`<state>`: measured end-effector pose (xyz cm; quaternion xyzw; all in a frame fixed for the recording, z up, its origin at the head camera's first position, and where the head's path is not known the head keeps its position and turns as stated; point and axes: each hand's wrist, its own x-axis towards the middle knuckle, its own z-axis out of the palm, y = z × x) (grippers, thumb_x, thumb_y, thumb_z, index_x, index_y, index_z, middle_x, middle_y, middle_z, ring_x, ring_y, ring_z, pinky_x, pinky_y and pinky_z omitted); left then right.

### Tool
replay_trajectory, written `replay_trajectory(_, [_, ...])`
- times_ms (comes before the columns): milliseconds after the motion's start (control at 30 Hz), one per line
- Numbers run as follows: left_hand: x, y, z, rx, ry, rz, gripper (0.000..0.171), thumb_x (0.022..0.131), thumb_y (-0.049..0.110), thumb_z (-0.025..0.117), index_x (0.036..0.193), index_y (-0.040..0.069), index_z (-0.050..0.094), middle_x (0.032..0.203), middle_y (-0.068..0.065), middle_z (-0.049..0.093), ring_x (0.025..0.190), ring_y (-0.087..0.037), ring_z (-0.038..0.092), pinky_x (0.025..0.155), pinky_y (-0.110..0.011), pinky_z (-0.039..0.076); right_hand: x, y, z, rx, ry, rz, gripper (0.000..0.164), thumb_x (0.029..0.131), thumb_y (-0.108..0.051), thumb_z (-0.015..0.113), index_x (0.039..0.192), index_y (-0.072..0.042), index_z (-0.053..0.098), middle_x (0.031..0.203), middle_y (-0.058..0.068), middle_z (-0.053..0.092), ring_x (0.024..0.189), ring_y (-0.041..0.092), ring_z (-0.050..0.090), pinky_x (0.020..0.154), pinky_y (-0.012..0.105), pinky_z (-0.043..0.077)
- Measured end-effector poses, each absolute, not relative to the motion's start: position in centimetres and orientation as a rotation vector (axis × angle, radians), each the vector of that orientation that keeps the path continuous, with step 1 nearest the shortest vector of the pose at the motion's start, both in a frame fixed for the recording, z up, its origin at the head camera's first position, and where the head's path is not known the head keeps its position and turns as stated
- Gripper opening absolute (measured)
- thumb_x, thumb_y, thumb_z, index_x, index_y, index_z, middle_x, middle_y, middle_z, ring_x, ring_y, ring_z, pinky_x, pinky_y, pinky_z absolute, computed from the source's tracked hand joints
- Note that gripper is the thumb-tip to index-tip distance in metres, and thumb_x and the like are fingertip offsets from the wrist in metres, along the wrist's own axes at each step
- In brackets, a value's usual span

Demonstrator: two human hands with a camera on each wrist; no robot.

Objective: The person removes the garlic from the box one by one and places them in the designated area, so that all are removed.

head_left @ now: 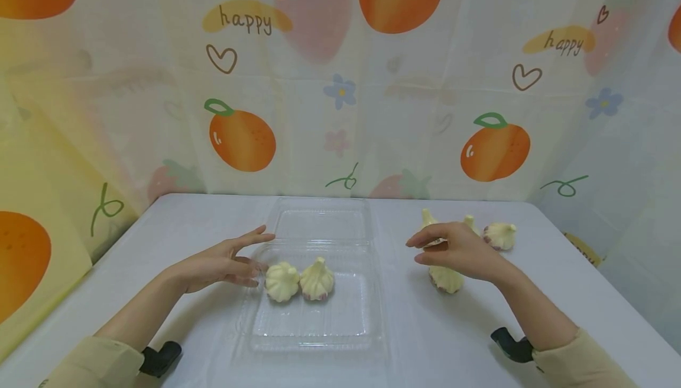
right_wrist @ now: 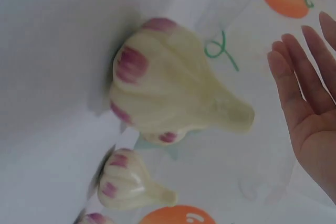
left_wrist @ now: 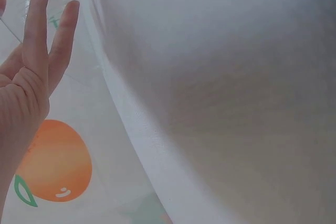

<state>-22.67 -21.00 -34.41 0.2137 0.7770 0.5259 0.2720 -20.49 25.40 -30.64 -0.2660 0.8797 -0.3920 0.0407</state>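
Note:
Two pale garlic bulbs, one on the left (head_left: 282,282) and one on the right (head_left: 317,280), sit side by side in a clear plastic clamshell box (head_left: 353,311). My left hand (head_left: 223,265) is at the box's left side, fingers spread and holding nothing; whether it touches the box I cannot tell. Over on the right, my right hand (head_left: 460,251) hovers above a garlic bulb (head_left: 447,281), its fingers extended and apart from it. The right wrist view shows a purple-marked garlic bulb (right_wrist: 163,77) with bare space between it and the fingers.
Behind my right hand stand more garlic bulbs, one at the far right (head_left: 500,236) and others partly hidden by the hand. The box's lid (head_left: 321,222) lies folded back toward the printed curtain (head_left: 372,110). A white cloth covers the table (head_left: 213,340).

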Motion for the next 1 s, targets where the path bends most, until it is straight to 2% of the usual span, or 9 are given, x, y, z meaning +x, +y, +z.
replay_trajectory(633, [-22.6, -21.0, -34.4, 0.582, 2.092, 1.416, 0.075, 0.096, 0.015, 0.062, 0.158, 0.011, 0.020, 0.168, -0.004, -0.018, 0.131, -0.025, 0.055, 0.098, -0.036, 0.058, -20.1, 20.3, -31.4, -1.013, 2.672, -1.236, 0.024, 0.087, -0.021, 0.076, 0.110, -0.015, 0.073, 0.111, 0.002, 0.075, 0.102, 0.011, 0.068, 0.089, 0.019, 0.059])
replay_trajectory(1000, [-22.8, -21.1, -34.5, 0.582, 2.090, 1.418, 0.075, 0.096, 0.016, 0.063, 0.158, 0.011, 0.020, 0.168, -0.004, -0.017, 0.131, -0.024, 0.055, 0.098, -0.037, 0.058, -19.7, 17.8, -31.5, -1.069, 2.637, -1.218, 0.024, 0.087, -0.020, 0.075, 0.111, -0.016, 0.072, 0.114, 0.001, 0.074, 0.105, 0.013, 0.069, 0.093, 0.028, 0.059])
